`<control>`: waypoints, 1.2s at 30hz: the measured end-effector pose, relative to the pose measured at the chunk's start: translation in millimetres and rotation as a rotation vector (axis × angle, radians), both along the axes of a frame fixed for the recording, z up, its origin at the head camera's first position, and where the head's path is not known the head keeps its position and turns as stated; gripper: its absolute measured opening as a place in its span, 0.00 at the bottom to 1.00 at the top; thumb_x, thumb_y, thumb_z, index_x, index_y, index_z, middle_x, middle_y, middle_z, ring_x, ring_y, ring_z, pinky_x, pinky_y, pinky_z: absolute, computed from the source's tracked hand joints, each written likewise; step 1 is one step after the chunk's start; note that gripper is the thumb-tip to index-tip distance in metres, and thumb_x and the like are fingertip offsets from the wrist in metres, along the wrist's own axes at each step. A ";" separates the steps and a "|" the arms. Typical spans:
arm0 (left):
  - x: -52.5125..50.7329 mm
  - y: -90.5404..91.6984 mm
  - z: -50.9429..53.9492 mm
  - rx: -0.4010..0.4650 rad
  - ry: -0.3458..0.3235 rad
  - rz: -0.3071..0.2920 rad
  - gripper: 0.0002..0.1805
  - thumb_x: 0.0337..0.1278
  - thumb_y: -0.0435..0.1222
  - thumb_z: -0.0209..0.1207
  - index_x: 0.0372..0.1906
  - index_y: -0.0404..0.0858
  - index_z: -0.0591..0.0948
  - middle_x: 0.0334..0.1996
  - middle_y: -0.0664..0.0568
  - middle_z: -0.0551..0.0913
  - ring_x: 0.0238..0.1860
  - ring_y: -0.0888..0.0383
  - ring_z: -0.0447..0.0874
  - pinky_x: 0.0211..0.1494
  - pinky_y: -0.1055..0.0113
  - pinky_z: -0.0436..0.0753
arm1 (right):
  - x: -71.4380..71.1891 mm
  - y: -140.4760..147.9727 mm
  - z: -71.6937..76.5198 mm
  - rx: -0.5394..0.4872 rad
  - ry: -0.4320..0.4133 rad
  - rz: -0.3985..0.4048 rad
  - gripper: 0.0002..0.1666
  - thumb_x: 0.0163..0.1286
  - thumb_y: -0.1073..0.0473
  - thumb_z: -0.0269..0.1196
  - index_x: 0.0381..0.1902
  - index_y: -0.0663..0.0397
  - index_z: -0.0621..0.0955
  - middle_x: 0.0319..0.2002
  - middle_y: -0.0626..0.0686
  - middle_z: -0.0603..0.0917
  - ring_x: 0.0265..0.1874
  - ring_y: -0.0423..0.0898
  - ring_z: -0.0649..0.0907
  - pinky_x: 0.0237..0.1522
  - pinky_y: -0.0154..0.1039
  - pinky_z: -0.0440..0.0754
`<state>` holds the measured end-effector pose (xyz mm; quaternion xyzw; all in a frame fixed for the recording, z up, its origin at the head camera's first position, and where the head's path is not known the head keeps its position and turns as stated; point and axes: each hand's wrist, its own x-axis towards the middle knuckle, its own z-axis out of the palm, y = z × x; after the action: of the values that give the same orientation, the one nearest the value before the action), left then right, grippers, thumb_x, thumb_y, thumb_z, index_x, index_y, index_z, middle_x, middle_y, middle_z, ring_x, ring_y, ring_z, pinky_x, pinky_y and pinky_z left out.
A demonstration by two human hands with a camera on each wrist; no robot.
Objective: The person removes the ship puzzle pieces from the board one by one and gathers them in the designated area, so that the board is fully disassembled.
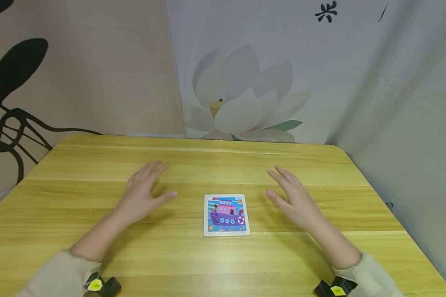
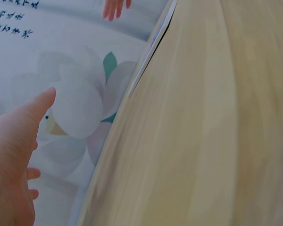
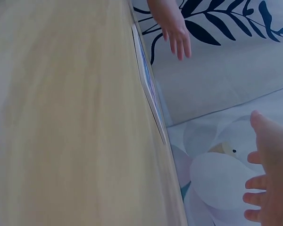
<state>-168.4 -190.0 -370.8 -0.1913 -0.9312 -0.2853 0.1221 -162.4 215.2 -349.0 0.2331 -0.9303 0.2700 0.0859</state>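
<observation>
Left hand (image 1: 143,194) and right hand (image 1: 292,196) spread either side of the picture board (image 1: 227,215)

I have the picture board lying flat on the wooden bench (image 1: 223,264), near the middle from left to right, in the gap between the hands. Its pale border frames a pink and purple boat (image 1: 227,219) on a blue ground, with a life ring (image 1: 240,220) at the right of the hull.

On my left, the left hand is held above the bench, apart from the board, its thumb reaching out toward the board and well away from the fingers. On my right, the right hand mirrors it: fingers parted, thumb out to the left, also apart from the board. In the head view I see both sets of fingertips farther up the bench than the board's far edge.

My two wrist feeds catch the board almost edge-on, as a thin strip, and each shows the opposite hand beyond it.

Light sleeves (image 1: 375,278) cover both forearms at the near side, with a black wrist camera (image 1: 110,287) on each. Behind the far edge I see a cloth backdrop (image 1: 115,74) printed with a large pale flower (image 1: 241,111) and, at the far left, a dark leafy branch (image 1: 20,68).
</observation>
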 end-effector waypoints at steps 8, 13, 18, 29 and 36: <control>-0.9 14.8 -6.4 0.030 -0.042 -0.039 0.45 0.54 0.57 0.63 0.73 0.42 0.60 0.72 0.40 0.55 0.70 0.37 0.48 0.65 0.34 0.45 | 1.2 -15.1 -4.7 -0.006 -0.024 0.061 0.34 0.72 0.47 0.56 0.72 0.47 0.62 0.73 0.56 0.57 0.70 0.59 0.57 0.61 0.68 0.56; -2.4 24.1 -10.2 0.058 -0.054 -0.078 0.45 0.52 0.53 0.66 0.72 0.41 0.62 0.71 0.42 0.58 0.70 0.39 0.50 0.65 0.35 0.46 | 1.5 -24.4 -7.9 -0.019 -0.033 0.092 0.35 0.72 0.46 0.57 0.73 0.45 0.62 0.72 0.55 0.58 0.69 0.58 0.58 0.62 0.66 0.57; -2.6 33.5 -13.9 0.093 -0.089 -0.110 0.45 0.50 0.54 0.67 0.70 0.41 0.64 0.69 0.43 0.62 0.69 0.42 0.53 0.66 0.36 0.46 | 3.3 -30.9 -16.4 -0.017 -0.080 0.138 0.35 0.72 0.45 0.56 0.73 0.46 0.62 0.72 0.56 0.58 0.69 0.60 0.59 0.62 0.65 0.57; -2.4 50.7 -20.0 0.108 -0.148 -0.162 0.44 0.47 0.55 0.69 0.68 0.42 0.68 0.67 0.43 0.66 0.68 0.43 0.57 0.66 0.37 0.48 | 9.5 -42.7 -28.8 -0.038 -0.258 0.179 0.36 0.71 0.42 0.57 0.72 0.47 0.63 0.73 0.56 0.57 0.70 0.57 0.57 0.65 0.60 0.55; -2.2 60.7 -23.8 0.111 -0.190 -0.204 0.44 0.44 0.58 0.69 0.66 0.42 0.70 0.66 0.46 0.67 0.68 0.45 0.57 0.66 0.36 0.47 | 11.9 -46.5 -34.4 -0.030 -0.316 0.220 0.40 0.69 0.41 0.59 0.73 0.47 0.61 0.74 0.54 0.53 0.71 0.56 0.53 0.65 0.60 0.53</control>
<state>-170.5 -129.3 -394.6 -0.2500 -0.8971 -0.3640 0.0144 -150.4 168.7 -383.4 0.2866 -0.8970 0.3249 -0.0879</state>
